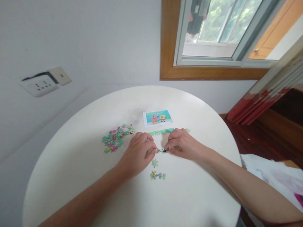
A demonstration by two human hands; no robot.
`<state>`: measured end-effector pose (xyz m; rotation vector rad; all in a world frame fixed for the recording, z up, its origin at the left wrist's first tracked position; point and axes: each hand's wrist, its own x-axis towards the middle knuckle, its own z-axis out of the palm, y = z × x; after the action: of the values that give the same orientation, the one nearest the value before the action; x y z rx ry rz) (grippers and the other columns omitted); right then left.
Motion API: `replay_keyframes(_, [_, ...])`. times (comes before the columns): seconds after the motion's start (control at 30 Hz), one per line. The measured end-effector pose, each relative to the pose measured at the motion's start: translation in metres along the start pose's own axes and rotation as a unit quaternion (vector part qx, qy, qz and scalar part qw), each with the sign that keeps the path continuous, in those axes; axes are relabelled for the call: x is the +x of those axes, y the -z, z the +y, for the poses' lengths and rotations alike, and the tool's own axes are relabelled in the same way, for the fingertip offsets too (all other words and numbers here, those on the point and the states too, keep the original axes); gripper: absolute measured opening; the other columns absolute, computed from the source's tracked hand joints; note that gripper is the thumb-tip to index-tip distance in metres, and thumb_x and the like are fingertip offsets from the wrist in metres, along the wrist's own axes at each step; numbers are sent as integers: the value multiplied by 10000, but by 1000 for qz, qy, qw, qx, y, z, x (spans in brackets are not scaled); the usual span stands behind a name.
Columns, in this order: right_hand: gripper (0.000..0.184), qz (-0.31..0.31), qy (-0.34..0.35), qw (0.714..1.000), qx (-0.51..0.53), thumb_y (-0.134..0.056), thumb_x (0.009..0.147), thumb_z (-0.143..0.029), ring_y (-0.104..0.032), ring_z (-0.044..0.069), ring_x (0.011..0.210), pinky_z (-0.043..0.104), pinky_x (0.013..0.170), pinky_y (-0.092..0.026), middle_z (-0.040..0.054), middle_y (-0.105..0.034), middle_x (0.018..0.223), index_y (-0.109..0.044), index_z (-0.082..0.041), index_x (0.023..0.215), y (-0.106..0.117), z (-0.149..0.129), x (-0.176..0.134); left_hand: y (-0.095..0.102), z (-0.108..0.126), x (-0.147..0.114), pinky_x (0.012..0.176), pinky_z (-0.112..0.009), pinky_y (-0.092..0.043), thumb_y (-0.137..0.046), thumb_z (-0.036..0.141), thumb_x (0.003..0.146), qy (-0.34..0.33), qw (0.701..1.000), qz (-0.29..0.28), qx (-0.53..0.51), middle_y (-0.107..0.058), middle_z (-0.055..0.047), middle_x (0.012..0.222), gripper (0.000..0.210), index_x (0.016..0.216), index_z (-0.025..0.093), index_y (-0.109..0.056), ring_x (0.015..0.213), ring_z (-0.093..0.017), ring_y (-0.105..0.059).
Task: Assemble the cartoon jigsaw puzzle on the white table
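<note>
My left hand (140,151) and my right hand (181,143) face each other over the table. Between their fingertips lie small joined puzzle pieces (161,151), pinched from either side. Just beyond, a joined teal and green puzzle strip (162,131) runs across, partly covered by my hands. A picture card (158,118) with pink and yellow cartoon figures lies behind it. Nearer to me are a single pale green puzzle piece (154,163) and a short joined cluster (157,175). Left of my left hand spreads a pile of loose puzzle pieces (117,137).
All of this lies on a round white table (78,164). A wall socket (41,84) is at left. Behind the table are a wood-framed window (167,71) and a red and white curtain (258,97). White cloth or plastic (270,176) lies at the right.
</note>
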<state>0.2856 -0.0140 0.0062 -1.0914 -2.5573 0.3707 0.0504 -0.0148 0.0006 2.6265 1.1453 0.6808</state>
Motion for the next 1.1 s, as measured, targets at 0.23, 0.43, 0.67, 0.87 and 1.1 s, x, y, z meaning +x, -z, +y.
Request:
replay_keyframes(0.23, [131, -11, -6, 1000, -2, -655, 836, -297, -526, 195, 917, 335, 789, -305, 31, -653, 878, -735, -260, 934, -1, -1, 1, -1, -2, 0, 899, -399, -390, -551, 184, 843, 2, 1000, 0, 9, -565, -53, 961, 116, 781, 193, -648, 994, -225, -480])
replay_keyframes(0.43, [132, -7, -8, 1000, -4, -659, 836, -300, -525, 195, 905, 333, 764, -301, 37, -653, 876, -736, -258, 934, -3, 0, 1, -1, -1, 1, 897, -405, -390, -546, 179, 839, 7, 1000, 0, 6, -571, -53, 946, 129, 771, 196, -655, 984, -227, -484])
replay_keyframes(0.67, [122, 1, -5, 1000, -7, -675, 821, -293, -531, 190, 891, 325, 740, -292, 26, -655, 853, -736, -264, 923, -5, 1, 2, 0, -2, 2, 888, -402, -391, -560, 186, 839, 5, 1000, 7, 9, -573, -54, 949, 109, 780, 194, -652, 979, -226, -485])
replay_keyframes(0.87, [159, 4, -6, 1000, -12, -669, 828, -340, -531, 198, 912, 326, 736, -288, 34, -660, 882, -726, -266, 956, -5, 1, 1, 5, -6, 1, 872, -389, -391, -567, 195, 844, 2, 1000, 31, 4, -567, -48, 945, 95, 797, 199, -650, 964, -220, -496])
replay_keyframes(1.1, [158, 11, -5, 1000, -15, -654, 836, -328, -531, 195, 911, 322, 749, -302, 42, -661, 909, -722, -261, 962, 2, 5, -2, 8, -6, 1, 866, -380, -396, -543, 213, 866, -4, 999, 42, -5, -567, -46, 930, 122, 799, 194, -643, 944, -210, -501])
